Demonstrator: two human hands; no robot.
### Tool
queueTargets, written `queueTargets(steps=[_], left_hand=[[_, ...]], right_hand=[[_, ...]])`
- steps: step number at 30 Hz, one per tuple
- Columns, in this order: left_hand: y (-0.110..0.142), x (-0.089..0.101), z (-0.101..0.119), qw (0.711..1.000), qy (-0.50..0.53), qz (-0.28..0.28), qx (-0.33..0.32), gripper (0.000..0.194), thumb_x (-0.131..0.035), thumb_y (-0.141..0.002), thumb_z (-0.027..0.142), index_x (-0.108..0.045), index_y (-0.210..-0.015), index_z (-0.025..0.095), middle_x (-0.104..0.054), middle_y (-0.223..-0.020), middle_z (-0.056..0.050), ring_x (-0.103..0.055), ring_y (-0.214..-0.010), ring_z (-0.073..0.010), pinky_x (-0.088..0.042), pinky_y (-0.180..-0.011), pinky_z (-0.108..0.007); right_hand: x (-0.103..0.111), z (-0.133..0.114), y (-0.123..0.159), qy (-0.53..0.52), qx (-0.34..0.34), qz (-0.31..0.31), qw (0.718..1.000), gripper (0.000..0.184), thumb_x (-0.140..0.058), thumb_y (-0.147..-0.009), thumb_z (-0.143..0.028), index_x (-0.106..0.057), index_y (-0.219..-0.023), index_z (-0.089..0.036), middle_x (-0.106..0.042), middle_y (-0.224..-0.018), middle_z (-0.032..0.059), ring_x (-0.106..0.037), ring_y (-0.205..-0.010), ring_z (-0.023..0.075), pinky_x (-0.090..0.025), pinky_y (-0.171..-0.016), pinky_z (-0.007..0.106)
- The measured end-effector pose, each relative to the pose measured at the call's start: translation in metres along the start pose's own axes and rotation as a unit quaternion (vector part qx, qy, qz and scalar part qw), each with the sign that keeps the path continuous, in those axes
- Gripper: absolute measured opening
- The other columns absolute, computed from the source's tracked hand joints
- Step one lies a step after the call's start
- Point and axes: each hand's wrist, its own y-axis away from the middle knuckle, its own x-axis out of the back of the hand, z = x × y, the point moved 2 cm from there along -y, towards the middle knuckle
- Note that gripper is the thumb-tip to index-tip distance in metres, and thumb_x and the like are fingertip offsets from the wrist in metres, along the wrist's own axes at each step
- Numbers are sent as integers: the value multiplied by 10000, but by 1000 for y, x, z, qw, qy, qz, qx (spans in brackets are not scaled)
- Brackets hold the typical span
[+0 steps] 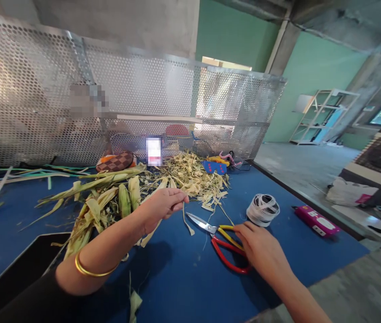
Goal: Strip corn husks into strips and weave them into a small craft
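Note:
My left hand [165,202] is held above the table with its fingers pinched together. Whatever sits in that pinch is too small to make out; a thin pale strip of husk [188,223] shows just below the fingertips. Lower right, my right hand [261,246] has its fingers closed at the handles of a pair of scissors [213,229], one handle yellow and one red. The blades point to the upper left, nearly shut. Whole corn husks [99,202] lie to the left of my left hand, and a heap of shredded husk [193,175] is beyond it.
A spool of white string [263,210] and a magenta box [316,220] stand on the right. At lower left is a black tray [31,255]. A bright phone [153,151] and checkered pouch [115,161] sit before the perforated metal screen [143,85].

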Motion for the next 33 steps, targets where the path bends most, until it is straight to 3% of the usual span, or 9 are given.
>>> queueTargets(steps=[2, 4, 7, 11, 17, 24, 26, 29, 33], left_hand=[[1, -1, 1, 1000, -2, -6, 1, 261, -532, -753, 433, -504, -740, 174, -326, -479, 87, -151, -395, -47, -70, -398, -202], [3, -2, 1, 1000, -1, -14, 0, 262, -527, -757, 435, -505, -739, 174, -329, -480, 85, -153, -398, -49, -70, -401, -204], [4, -2, 2, 1000, 4, -28, -3, 264, -527, -760, 437, -511, -736, 175, -342, -489, 79, -159, -406, -50, -75, -405, -209], [4, -2, 2, 999, 0, -35, -3, 253, -522, -764, 422, -518, -721, 173, -343, -493, 76, -156, -411, -50, -79, -407, -210], [0, -2, -4, 999, 16, -39, 6, 217, -499, -784, 382, -509, -748, 168, -418, -498, 70, -161, -387, -38, -76, -412, -204], [-6, -11, -21, 997, 48, -28, 61, 239, -549, -727, 398, -495, -765, 168, -460, -546, 69, -168, -381, -27, -66, -416, -209], [-7, -12, -25, 996, 53, -35, 68, 261, -563, -703, 415, -495, -763, 170, -455, -562, 72, -166, -383, -27, -59, -412, -210], [-8, -12, -27, 995, 59, -43, 66, 253, -570, -691, 400, -495, -768, 171, -440, -575, 77, -157, -388, -25, -48, -408, -210], [-10, -10, -26, 994, 67, -50, 72, 223, -541, -716, 378, -487, -770, 168, -432, -573, 79, -147, -385, -23, -50, -405, -208]], right_hand=[[3, 10, -14, 100, 32, 8, 994, 226, -477, -818, -61, -657, -878, -184, -633, -812, 81, -566, -761, 214, -360, -675, 323], [1, 19, -28, 193, 79, -27, 978, 187, -521, -778, -50, -673, -753, -156, -623, -784, 113, -542, -752, 242, -335, -680, 360], [-8, 27, -40, 233, 138, -66, 960, 201, -541, -754, -34, -672, -648, -143, -616, -732, 124, -518, -732, 245, -316, -667, 365], [-18, 32, -41, 225, 144, -67, 961, 197, -521, -755, -15, -673, -683, -117, -616, -732, 133, -512, -725, 249, -309, -649, 361], [-19, 35, -41, 175, 91, -44, 979, 214, -454, -797, -1, -622, -808, -134, -615, -849, 102, -547, -731, 212, -319, -671, 333], [-17, -5, -41, 46, 6, -41, 998, 205, -413, -835, -17, -537, -882, -174, -618, -719, -2, -554, -561, 119, -302, -504, 238], [-14, -20, -39, -5, 19, -43, 999, 184, -444, -833, -34, -551, -872, -178, -627, -743, 5, -562, -592, 130, -320, -529, 243], [-7, -24, -36, 4, 78, -22, 997, 215, -459, -834, -33, -602, -845, -193, -636, -775, 25, -558, -648, 159, -353, -627, 274], [-1, 10, -35, 108, 99, 11, 989, 240, -501, -780, -10, -671, -825, -174, -653, -852, 73, -559, -813, 211, -328, -895, 386]])
